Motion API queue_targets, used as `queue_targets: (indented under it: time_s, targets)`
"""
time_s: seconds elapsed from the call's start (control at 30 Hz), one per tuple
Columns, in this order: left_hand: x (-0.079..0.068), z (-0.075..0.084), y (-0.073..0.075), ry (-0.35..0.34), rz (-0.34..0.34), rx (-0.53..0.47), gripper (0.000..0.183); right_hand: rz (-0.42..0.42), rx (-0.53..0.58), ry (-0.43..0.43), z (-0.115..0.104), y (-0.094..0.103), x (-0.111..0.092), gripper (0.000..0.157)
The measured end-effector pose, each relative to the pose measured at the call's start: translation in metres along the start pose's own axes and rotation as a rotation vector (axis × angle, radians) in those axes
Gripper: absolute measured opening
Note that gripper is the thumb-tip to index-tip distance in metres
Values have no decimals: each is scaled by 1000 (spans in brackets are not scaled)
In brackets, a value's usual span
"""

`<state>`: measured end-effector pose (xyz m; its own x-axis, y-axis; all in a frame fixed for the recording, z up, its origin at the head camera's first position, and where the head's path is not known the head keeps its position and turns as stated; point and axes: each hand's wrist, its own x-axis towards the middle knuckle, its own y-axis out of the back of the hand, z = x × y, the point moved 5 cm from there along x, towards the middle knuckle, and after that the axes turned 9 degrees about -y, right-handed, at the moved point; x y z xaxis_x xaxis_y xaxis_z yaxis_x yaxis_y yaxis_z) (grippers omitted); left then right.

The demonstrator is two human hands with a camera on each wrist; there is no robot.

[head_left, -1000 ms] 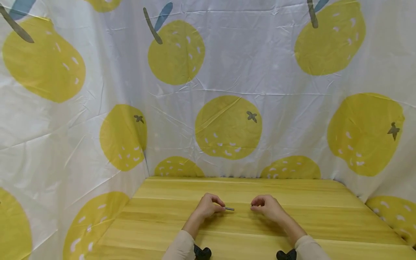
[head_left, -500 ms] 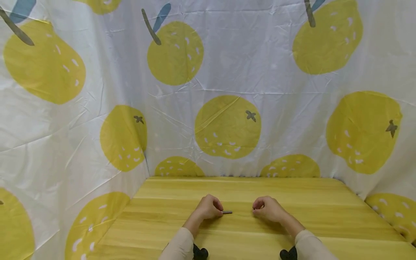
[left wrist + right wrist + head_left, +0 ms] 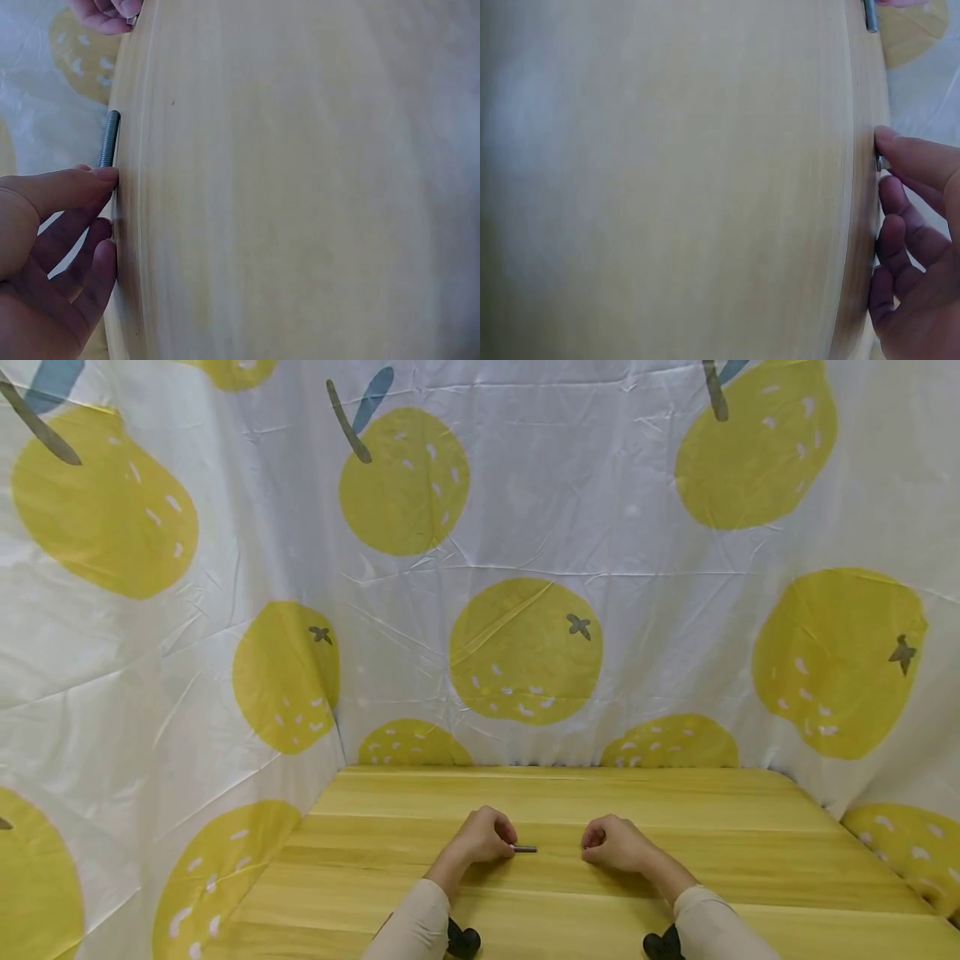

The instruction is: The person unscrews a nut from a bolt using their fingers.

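Note:
Thumb and fingertips of my left hand (image 3: 480, 837) pinch a grey threaded bolt (image 3: 110, 139). Its shaft sticks out toward the right, lying level just above or on the table; its other end is hidden in the fingers. Across a short gap, my right hand (image 3: 618, 843) pinches a small nut-like metal piece (image 3: 880, 162) between thumb and forefinger, mostly covered by them. The remaining fingers of the right hand curl loosely near the tabletop. In the right wrist view the tip of the bolt (image 3: 871, 16) shows at the top edge.
Both hands are over a yellow wood-grain table (image 3: 540, 918). A white curtain (image 3: 637, 635) printed with yellow fruit hangs behind the table and along its sides. Black wrist devices (image 3: 463, 941) sit below each sleeve.
Both hands have come down slightly toward the tabletop, the left with the bolt and the right with the small piece. In the last half second they have barely moved.

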<state>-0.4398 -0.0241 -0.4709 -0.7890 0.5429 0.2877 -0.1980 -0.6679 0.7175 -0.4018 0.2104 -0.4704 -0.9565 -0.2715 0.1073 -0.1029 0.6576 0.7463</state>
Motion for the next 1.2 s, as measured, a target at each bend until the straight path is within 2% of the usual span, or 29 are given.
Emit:
queue_targets:
  time_s: [0.7, 0.9, 1.13, 1.2]
  targets:
    - [1, -8, -3, -24, -30, -45, 17, -15, -13, -27, 6, -4, 5, 15]
    - [1, -8, 0, -21, -27, -72, 20, -23, -32, -5, 4, -4, 6, 19]
    - [-4, -6, 14, -29, 16, -150, 26, -31, -51, 0, 0, 2, 4, 37]
    - [-5, -3, 19, -54, 13, -136, 27, -28, -59, -2, -5, 7, 2, 45]
